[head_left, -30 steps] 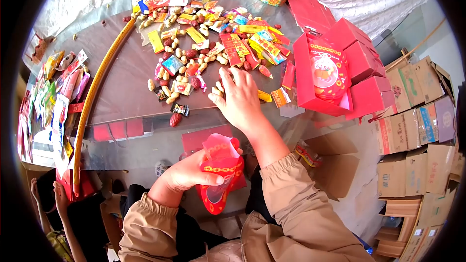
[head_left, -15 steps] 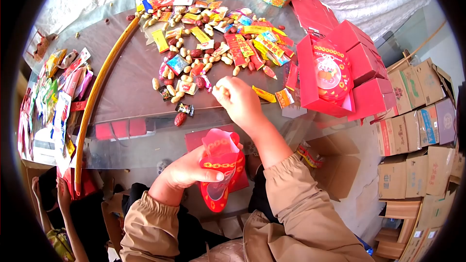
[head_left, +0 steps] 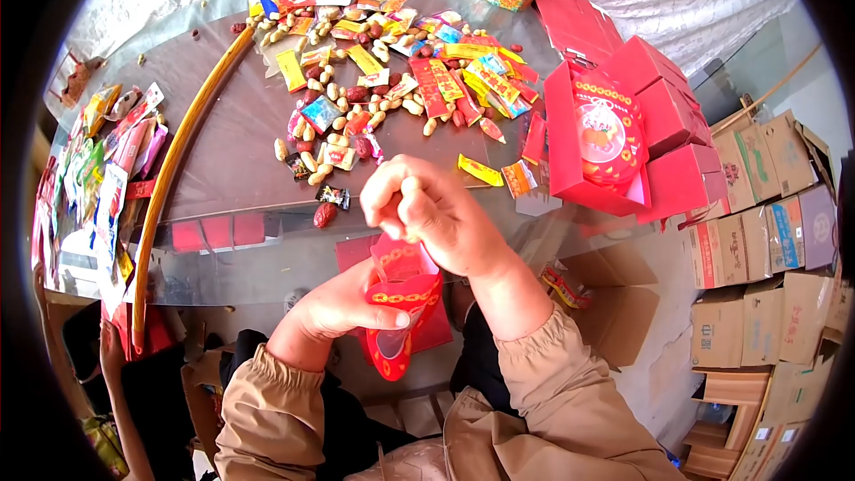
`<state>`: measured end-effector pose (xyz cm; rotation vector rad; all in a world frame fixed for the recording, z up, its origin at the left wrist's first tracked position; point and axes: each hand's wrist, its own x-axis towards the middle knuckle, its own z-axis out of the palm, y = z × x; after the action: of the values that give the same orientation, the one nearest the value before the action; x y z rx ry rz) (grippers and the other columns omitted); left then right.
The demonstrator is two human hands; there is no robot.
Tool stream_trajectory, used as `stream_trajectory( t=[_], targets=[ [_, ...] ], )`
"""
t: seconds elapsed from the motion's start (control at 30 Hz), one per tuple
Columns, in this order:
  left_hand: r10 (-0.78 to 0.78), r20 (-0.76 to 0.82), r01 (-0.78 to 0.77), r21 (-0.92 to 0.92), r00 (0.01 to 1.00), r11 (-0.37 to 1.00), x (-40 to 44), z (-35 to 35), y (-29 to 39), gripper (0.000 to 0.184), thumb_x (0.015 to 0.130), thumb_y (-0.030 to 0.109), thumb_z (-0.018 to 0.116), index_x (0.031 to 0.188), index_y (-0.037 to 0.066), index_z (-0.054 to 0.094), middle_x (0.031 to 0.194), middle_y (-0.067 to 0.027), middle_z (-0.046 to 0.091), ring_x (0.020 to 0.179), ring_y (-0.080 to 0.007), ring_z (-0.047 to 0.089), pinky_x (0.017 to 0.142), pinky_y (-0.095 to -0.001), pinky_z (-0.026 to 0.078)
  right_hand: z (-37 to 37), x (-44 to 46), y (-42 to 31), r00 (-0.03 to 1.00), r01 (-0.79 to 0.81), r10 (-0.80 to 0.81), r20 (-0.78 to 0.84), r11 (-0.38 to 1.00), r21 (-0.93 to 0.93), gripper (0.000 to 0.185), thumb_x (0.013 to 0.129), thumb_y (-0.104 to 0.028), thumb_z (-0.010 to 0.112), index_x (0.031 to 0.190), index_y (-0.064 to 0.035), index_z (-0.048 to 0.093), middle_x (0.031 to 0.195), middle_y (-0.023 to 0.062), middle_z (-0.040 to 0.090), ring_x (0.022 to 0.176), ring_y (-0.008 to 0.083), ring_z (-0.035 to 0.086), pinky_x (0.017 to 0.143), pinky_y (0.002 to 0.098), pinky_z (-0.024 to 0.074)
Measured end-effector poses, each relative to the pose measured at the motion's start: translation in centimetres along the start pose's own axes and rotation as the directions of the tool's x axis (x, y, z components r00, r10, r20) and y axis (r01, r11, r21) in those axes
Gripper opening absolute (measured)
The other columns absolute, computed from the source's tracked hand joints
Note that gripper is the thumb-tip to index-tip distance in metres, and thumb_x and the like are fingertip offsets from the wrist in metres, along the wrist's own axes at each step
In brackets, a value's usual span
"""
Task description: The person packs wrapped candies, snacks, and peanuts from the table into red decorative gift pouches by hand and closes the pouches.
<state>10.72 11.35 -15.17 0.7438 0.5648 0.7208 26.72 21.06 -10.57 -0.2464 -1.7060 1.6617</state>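
My left hand is wrapped round a red gift pouch with gold patterns, held with its mouth up in front of the table edge. Just above that mouth, my right hand is curled with thumb and fingers together; anything inside them is hidden. Beyond it on the table lies a loose pile of peanuts, red dates and wrapped sweets. A yellow-wrapped sweet lies to the right of my right hand.
Red boxes stand at the right, one holding a filled-looking red pouch. A yellow stick divides the pile from snack packets at left. Another person's hand is at lower left. Cardboard cartons are stacked right.
My right hand has moved back from the pile's near edge to above the pouch, fingers still curled. My left hand still holds the pouch, nearly in the same place.
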Motion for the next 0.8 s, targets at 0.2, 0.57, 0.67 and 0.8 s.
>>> stream_trajectory(
  t=[0.2,0.57,0.67,0.8],
  targets=[
    [0.029,-0.004,-0.029,-0.024,1.000,0.999,0.2,0.4,0.1,0.075,0.078,0.018,0.084,0.142,0.003,0.047,0.128,-0.0036,0.060,0.118,-0.0146,0.054,0.105,-0.0339,0.042,0.4,-0.4,0.1,0.999,-0.046,0.046,0.024,0.998,0.036,0.048,0.106,-0.049,0.046,0.096,-0.0033,0.054,0.092,0.0043,0.054,0.077,0.0099,0.050,0.071,0.0256,0.0439],
    [0.018,0.002,-0.018,0.006,1.000,1.000,0.4,0.1,-0.2,0.073,0.077,0.020,0.085,0.139,0.003,0.050,0.127,-0.0040,0.061,0.118,-0.0155,0.055,0.104,-0.0333,0.042,-0.5,-1.0,-0.1,0.993,-0.064,0.065,0.097,0.998,-0.019,0.041,0.103,-0.039,0.052,0.090,-0.0011,0.059,0.088,0.0064,0.060,0.082,0.0153,0.056,0.077,0.0304,0.0454],
    [0.015,0.000,-0.015,-0.007,1.000,1.000,0.5,0.0,-0.4,0.072,0.076,0.020,0.085,0.137,0.003,0.051,0.125,-0.0036,0.061,0.116,-0.0154,0.055,0.103,-0.0335,0.043,-0.8,-1.2,-0.6,0.994,-0.057,0.058,0.089,0.998,-0.018,0.043,0.103,-0.039,0.050,0.087,-0.0007,0.061,0.087,0.0083,0.061,0.083,0.0173,0.058,0.078,0.0317,0.0463],
    [0.024,-0.035,-0.024,0.010,0.999,1.000,0.3,0.3,0.0,0.071,0.075,0.020,0.086,0.135,0.003,0.052,0.122,-0.0032,0.062,0.113,-0.0155,0.056,0.101,-0.0336,0.044,-1.6,-1.4,0.4,0.999,-0.046,0.046,-0.007,0.999,-0.005,0.041,0.104,-0.036,0.050,0.089,-0.0002,0.061,0.089,0.0086,0.062,0.084,0.0167,0.059,0.078,0.0315,0.0470]
  ],
)
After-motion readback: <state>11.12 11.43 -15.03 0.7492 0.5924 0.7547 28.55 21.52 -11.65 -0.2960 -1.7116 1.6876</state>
